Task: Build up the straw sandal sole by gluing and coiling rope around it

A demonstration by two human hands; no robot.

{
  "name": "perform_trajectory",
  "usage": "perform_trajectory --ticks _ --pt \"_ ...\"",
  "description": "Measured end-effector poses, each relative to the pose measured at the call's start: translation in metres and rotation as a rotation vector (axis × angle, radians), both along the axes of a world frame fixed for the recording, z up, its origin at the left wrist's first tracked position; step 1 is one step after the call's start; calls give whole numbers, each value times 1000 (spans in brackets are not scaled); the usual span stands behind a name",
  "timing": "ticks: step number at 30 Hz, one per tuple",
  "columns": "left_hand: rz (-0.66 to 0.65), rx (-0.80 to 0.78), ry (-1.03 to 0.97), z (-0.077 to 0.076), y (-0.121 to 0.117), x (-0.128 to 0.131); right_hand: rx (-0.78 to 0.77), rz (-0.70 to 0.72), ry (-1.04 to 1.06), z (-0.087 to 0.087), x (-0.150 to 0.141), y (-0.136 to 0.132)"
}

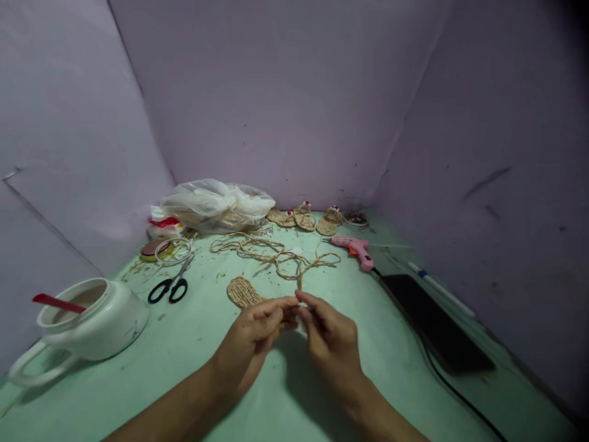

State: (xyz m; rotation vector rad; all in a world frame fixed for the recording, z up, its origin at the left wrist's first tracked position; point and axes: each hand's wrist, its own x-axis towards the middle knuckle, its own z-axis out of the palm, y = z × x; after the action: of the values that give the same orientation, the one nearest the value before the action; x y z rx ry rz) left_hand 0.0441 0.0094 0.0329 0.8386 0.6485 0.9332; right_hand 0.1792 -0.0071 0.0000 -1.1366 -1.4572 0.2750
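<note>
My left hand and my right hand meet at the fingertips above the table, both closed in a pinch. A tan straw cord runs from a loose tangle down to my right fingertips. Between the two pinches shows a small white piece, too small to name. What the left fingers grip is mostly hidden. Just behind my left hand lies a flat coiled straw sole, its near end covered by the hand.
Black-handled scissors and a white mug with a red stick are at left. A plastic bag and small straw sandals sit along the back. At right are a pink glue gun, a phone and a pen.
</note>
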Motion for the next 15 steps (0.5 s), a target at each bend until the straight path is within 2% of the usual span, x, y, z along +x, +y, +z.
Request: perform_trajectory --ticks 4,6,11,15 --pt "-87 -17 -196 -5 -13 2 -47 -89 164 9 6 -1" --pt "-134 -21 -251 -7 -13 -1 -101 -69 275 11 6 1" --pt "-230 -45 -331 -6 1 -9 -315 -11 726 9 14 16" --pt "-202 -83 -319 -8 10 -11 -242 -99 833 13 23 22"
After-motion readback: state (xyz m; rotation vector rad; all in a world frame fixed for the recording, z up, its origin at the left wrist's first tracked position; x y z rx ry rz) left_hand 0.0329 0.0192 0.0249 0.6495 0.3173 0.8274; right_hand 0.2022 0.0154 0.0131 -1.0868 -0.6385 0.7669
